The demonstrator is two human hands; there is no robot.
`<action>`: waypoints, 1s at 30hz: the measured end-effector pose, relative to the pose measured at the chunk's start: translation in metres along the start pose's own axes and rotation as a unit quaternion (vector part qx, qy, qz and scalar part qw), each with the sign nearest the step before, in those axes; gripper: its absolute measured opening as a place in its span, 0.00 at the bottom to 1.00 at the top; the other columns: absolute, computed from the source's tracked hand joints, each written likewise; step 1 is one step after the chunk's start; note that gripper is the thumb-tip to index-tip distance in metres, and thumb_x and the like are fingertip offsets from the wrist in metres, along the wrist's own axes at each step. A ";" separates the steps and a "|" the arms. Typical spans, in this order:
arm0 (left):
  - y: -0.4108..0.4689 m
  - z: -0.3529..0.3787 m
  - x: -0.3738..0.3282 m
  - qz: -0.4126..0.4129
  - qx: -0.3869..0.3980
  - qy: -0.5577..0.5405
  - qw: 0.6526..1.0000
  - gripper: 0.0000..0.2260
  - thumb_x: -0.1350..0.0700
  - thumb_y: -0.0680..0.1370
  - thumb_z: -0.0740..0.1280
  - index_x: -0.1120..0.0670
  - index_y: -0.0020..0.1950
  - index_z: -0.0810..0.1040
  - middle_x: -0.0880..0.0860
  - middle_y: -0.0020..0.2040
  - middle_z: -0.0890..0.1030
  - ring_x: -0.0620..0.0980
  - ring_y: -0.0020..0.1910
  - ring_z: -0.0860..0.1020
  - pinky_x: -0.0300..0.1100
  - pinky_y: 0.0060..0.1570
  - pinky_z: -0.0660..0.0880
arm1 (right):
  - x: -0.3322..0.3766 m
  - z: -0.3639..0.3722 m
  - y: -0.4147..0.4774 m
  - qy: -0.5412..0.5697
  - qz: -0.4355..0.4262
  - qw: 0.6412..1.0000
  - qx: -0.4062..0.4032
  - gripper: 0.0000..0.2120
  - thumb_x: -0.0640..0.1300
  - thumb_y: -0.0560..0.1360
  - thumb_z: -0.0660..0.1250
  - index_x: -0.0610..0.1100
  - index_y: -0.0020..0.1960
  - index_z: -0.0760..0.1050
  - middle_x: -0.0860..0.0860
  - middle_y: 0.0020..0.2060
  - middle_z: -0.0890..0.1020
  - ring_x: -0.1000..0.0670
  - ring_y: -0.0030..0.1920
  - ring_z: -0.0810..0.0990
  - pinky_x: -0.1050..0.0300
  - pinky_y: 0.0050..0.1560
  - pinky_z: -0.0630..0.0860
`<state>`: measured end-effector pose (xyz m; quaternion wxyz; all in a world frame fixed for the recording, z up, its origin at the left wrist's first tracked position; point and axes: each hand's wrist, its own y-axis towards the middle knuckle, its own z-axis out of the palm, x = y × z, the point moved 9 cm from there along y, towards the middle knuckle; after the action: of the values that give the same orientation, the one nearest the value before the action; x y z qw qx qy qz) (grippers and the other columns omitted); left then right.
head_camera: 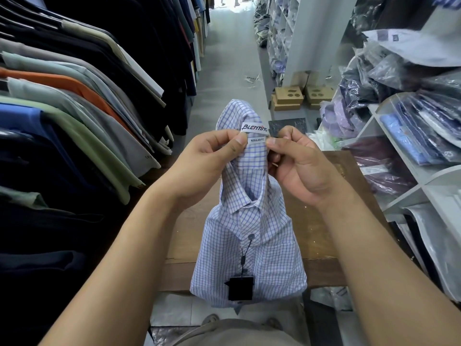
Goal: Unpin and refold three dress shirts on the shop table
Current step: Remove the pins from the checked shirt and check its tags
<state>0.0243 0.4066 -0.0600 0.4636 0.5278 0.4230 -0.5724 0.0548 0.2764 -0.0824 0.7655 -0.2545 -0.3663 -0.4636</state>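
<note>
The left hand (212, 156) pinches the collar of the checked shirt (269, 258) just left of its brand label (255, 128); the right hand (296, 163) pinches just right of it, perhaps on a pin, too small to tell. The shirt hangs folded above the wooden worktop (321, 221), a black hang tag (240, 288) dangling on its front. Left of the shirt is a rack of garments (74, 96), right of it shelves of bagged shirts (411, 136).

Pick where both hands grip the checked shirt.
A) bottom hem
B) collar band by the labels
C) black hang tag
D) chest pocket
B: the left hand and right hand pinch the checked shirt either side of the Regular Fit label; the black hang tag dangles untouched.
</note>
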 end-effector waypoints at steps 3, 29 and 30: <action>0.001 -0.001 0.001 0.000 -0.002 0.000 1.000 0.15 0.56 0.83 0.62 0.69 0.55 0.77 0.64 0.52 0.81 0.58 0.53 0.79 0.52 0.61 0.75 | -0.001 -0.001 0.001 -0.004 0.001 1.000 -0.002 0.15 0.34 0.75 0.67 0.49 0.38 0.66 0.51 0.32 0.72 0.54 0.33 0.69 0.59 0.39 0.70; -0.003 -0.001 0.004 -0.051 -0.083 -0.043 0.994 0.18 0.54 0.86 0.59 0.61 0.49 0.85 0.62 0.50 0.86 0.59 0.51 0.85 0.51 0.58 0.80 | -0.001 0.004 0.001 -0.077 -0.021 0.995 -0.065 0.14 0.38 0.71 0.72 0.49 0.35 0.68 0.51 0.32 0.71 0.55 0.31 0.67 0.60 0.36 0.69; -0.002 -0.002 0.004 -0.050 -0.087 -0.041 0.994 0.18 0.54 0.86 0.59 0.60 0.47 0.85 0.62 0.49 0.86 0.58 0.50 0.85 0.50 0.57 0.80 | -0.001 0.004 0.000 -0.078 -0.021 0.994 -0.067 0.14 0.39 0.71 0.72 0.48 0.35 0.68 0.50 0.32 0.71 0.55 0.31 0.67 0.60 0.35 0.69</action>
<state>0.0223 0.4085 -0.0639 0.4951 0.4397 0.4778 -0.5773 0.0537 0.2799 -0.0806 0.7058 -0.3328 -0.3982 -0.4822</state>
